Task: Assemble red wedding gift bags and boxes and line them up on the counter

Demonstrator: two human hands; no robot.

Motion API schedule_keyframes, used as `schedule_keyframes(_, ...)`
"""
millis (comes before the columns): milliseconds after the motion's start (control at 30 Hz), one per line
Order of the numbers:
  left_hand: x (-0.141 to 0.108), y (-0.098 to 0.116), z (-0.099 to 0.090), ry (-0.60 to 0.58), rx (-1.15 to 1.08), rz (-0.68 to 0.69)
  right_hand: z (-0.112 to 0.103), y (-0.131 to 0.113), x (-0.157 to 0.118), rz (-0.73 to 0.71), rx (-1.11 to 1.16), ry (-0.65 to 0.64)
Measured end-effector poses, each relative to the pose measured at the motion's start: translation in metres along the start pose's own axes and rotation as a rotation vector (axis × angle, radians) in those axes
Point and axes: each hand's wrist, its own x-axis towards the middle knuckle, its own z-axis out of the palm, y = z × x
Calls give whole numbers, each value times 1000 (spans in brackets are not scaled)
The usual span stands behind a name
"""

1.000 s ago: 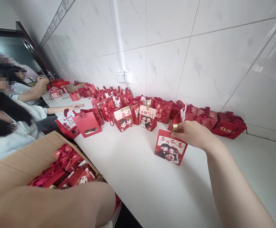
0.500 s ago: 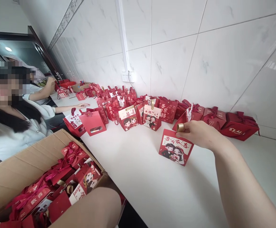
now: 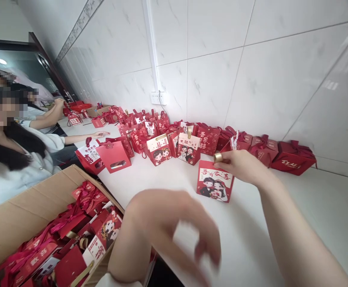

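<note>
My right hand [image 3: 239,165] pinches the gold ribbon loop on top of a red gift box [image 3: 215,187], whose front shows a cartoon couple on a cream panel. The box is upright at the white table's surface. Nearer to me, my left hand [image 3: 182,227] is blurred, bent at the wrist, with thumb and fingers apart and nothing seen between them. Behind stand a cream-topped box with a gold loop [image 3: 188,149], another cream-topped box [image 3: 158,150] and a plain red box with a small window [image 3: 114,155].
A cardboard carton [image 3: 42,199] full of red boxes is at lower left. Several dark red ribboned boxes [image 3: 295,159] line the tiled wall [image 3: 215,79] at right. A person in white [image 3: 36,159] sits at left, a hand [image 3: 101,134] on the table [image 3: 311,219].
My left hand has swung up into view over the table's near side. My right hand and its box have shifted slightly left in view. The whole view has turned a little.
</note>
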Motion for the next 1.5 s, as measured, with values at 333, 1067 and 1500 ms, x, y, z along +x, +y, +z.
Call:
schedule_keyframes(333,76,-137,-27,873,17,-143,-1,15,8,-126,302,-93)
schedule_keyframes(1067,83,-229,-24,689,-441,-185,97,77,41,-196,913,-134)
schedule_keyframes(1500,60,-243,-31,769,-431,-260,146,75,15,-74,844,415)
